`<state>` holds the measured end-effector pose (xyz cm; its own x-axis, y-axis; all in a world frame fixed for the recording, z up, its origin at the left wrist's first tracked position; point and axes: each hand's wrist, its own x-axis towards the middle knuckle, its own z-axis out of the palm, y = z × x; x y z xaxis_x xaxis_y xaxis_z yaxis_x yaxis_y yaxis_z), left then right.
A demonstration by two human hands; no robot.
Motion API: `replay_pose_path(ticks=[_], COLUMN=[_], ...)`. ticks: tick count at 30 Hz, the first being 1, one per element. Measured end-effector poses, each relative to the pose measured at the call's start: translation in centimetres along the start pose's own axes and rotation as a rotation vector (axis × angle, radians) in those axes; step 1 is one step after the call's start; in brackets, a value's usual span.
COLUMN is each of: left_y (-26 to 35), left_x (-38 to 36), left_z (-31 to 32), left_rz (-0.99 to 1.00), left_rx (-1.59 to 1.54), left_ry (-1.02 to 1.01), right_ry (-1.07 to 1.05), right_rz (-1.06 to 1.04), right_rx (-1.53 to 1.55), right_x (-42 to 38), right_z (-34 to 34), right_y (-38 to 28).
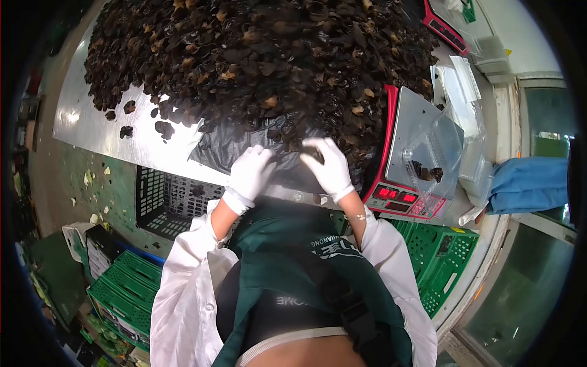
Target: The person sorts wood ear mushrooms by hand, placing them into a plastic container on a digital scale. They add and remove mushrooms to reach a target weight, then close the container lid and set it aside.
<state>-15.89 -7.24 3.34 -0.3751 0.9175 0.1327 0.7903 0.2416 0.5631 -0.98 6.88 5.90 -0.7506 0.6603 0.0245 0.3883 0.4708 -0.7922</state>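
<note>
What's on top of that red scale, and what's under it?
A clear plastic tray with a few dark mushroom pieces sits on the scale. Whatever lies underneath is covered.

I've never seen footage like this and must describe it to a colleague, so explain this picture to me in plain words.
There is no machine here: a person works with their own two hands, in white gloves. The single picture comes from a camera worn on the head, looking forward and down. The person's left hand is therefore on the left, the right hand on the right.

On the metal table lies a large heap of dark, crinkled pieces, perhaps mushrooms, with a black plastic sheet at its near edge. To the right stands a red-framed scale with lit red digits; on it is a clear plastic box with a few dark pieces.

Both hands hover near the heap's near edge. I can see nothing held in either.
</note>
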Motion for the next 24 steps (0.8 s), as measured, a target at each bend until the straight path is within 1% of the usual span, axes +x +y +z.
replay_pose_path(ticks=[1,2,3,5,6,7,9,10,11,13,14,15,16,17,19,20,21,23,24], left_y=[0.1,-0.1,-0.4,-1.3,-1.8,-2.1,-1.9,-2.2,-2.3,-3.5,-3.4,-3.2,-3.0,-2.9,-2.6,-2.3,-1.9,-0.5,0.4], left_x=[-0.2,-0.4,-0.3,-0.5,-0.7,-0.8,-1.3,-2.0,-2.3,-3.4,-3.5,-3.4,-3.1,-2.7,-1.4,-0.5,0.3,1.9,2.5], left_z=[-0.3,-0.1,-0.4,-0.4,0.0,-1.1,-3.2,-3.6,-4.0,-4.0,-4.0,-4.0,-4.1,-3.9,-3.1,-2.8,-2.4,-1.5,-0.9], left_rz=[-0.026,-0.104,-0.193,-0.462,-0.412,-0.469,-0.565,-0.578,-0.651,-0.674,-0.698,-0.700,-0.719,-0.737,-0.553,-0.402,-0.252,-0.088,-0.049], left_rx=[-0.107,-0.233,-0.352,-0.777,-1.030,-1.087,-1.135,-1.139,-1.160,-1.145,-1.185,-1.187,-1.157,-1.128,-0.933,-0.736,-0.539,-0.351,-0.240], left_ry=[0.070,0.118,0.070,0.017,0.108,0.056,0.040,0.058,0.086,0.076,0.126,0.128,0.140,0.151,0.166,0.184,0.199,0.164,0.140], right_ry=[0.037,0.038,0.037,-0.036,-0.076,-0.056,-0.136,-0.201,-0.217,-0.194,-0.235,-0.268,-0.230,-0.158,-0.065,-0.025,-0.013,-0.079,0.073], right_rz=[-0.046,-0.050,-0.054,-0.115,-0.156,-0.240,-0.228,-0.174,-0.133,-0.086,0.183,0.453,0.466,0.487,0.538,0.567,0.517,0.424,-0.120], right_rx=[-0.067,-0.161,-0.255,-0.433,-0.472,-0.494,-0.450,-0.424,-0.337,-0.010,0.284,0.578,0.891,1.109,1.370,1.265,1.132,0.555,0.144], right_x=[1.0,1.9,2.7,3.8,3.6,2.9,0.7,-0.1,-1.1,-1.8,-1.8,-1.6,-1.5,-1.2,-0.4,0.1,0.5,1.2,1.3], right_z=[0.4,0.8,1.2,2.8,3.4,3.6,2.2,1.0,0.2,-1.5,-2.5,-3.6,-4.2,-4.3,-3.8,-3.3,-2.5,-1.3,0.4], right_y=[0.0,-0.6,-1.2,-0.4,0.1,0.2,-0.3,-0.5,0.2,1.6,1.6,1.2,2.2,2.7,2.9,2.9,3.3,2.1,3.4])
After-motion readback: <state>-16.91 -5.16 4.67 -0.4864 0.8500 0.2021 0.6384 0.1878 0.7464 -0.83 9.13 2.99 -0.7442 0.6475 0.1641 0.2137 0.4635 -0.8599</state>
